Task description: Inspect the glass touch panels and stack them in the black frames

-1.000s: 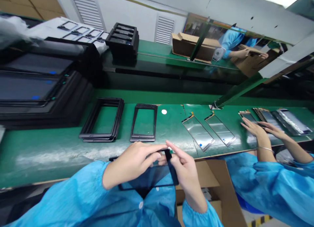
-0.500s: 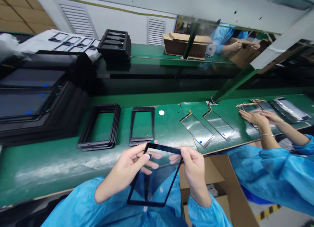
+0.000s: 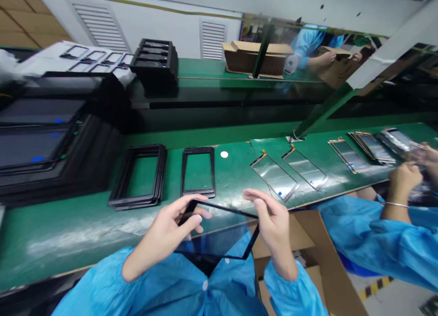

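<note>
My left hand (image 3: 167, 229) and my right hand (image 3: 272, 220) hold a thin glass panel with a black border (image 3: 219, 236) between them, just in front of the green belt's (image 3: 68, 234) near edge. The left fingers pinch its left corner, the right fingers grip its right edge. The panel lies nearly flat above my blue sleeves. Beyond it on the belt lie a single black frame (image 3: 197, 172) and a short stack of black frames (image 3: 138, 177).
Two clear panels (image 3: 273, 175) (image 3: 305, 168) lie right of a white dot on the belt. A co-worker's hand (image 3: 404, 179) works at several panels (image 3: 371, 147) far right. Dark tray stacks (image 3: 48, 142) fill the left. A cardboard box (image 3: 308, 247) stands below the belt.
The glass panel has tipped from steeply tilted to nearly flat and lower. The co-worker's hands have pulled away to the right of the panels.
</note>
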A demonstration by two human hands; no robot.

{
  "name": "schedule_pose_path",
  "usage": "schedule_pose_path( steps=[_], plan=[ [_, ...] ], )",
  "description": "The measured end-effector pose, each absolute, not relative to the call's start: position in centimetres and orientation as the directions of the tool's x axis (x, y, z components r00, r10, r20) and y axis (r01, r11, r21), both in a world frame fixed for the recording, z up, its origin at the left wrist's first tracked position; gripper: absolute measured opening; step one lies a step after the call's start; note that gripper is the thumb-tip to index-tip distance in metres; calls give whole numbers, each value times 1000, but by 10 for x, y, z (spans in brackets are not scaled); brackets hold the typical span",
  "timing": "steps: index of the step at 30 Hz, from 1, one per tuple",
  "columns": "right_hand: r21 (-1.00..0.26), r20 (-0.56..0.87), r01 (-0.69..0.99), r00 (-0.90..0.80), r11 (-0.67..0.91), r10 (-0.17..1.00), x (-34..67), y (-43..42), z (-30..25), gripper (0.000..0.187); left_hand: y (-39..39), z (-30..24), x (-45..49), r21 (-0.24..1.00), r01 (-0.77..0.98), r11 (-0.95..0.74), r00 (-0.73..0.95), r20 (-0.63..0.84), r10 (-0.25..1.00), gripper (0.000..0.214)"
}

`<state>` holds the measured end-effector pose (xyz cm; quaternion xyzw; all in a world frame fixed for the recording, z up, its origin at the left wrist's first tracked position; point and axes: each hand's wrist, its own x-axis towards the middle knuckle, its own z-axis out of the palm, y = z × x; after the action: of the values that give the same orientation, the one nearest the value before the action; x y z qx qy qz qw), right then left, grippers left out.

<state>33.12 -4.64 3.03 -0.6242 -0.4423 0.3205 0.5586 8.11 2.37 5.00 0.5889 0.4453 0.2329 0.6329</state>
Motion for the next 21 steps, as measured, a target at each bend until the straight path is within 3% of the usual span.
schedule_pose_path(
  steps=[2, 5, 8, 10, 13, 15, 18, 21],
  plan=[
    [-994, 40, 113, 403, -7, 914, 347, -52, 22, 32, 26, 48, 75, 964, 123, 234, 392, -264, 881, 39],
    [-988, -98, -142, 335, -53, 937, 353, -57, 15, 40, 29, 43, 70, 977, 66, 203, 319, -213, 924, 40],
    [-979, -110, -202, 373, -35, 921, 341, -57, 17, 35, 30, 41, 68, 983, 165, 84, 291, -130, 948, 39],
    [-985, -91, -168, 395, -25, 914, 335, -56, 21, 31, 31, 42, 69, 930, 331, -160, 275, 67, 959, 43],
    [-992, -83, -116, 398, -40, 914, 330, -56, 23, 32, 36, 47, 73, 615, 523, -590, 445, 393, 805, 46],
    [-994, -94, -82, 395, -67, 914, 328, -58, 21, 34, 42, 51, 78, 465, 488, -739, 619, 412, 668, 36],
    [-992, -125, -54, 394, -113, 911, 323, -63, 15, 39, 49, 57, 85, 484, 397, -780, 747, 323, 581, 28],
    [-988, -155, -91, 461, -128, 874, 320, -64, 8, 44, 52, 63, 82, 496, 388, -776, 729, 350, 589, 26]
  ],
)
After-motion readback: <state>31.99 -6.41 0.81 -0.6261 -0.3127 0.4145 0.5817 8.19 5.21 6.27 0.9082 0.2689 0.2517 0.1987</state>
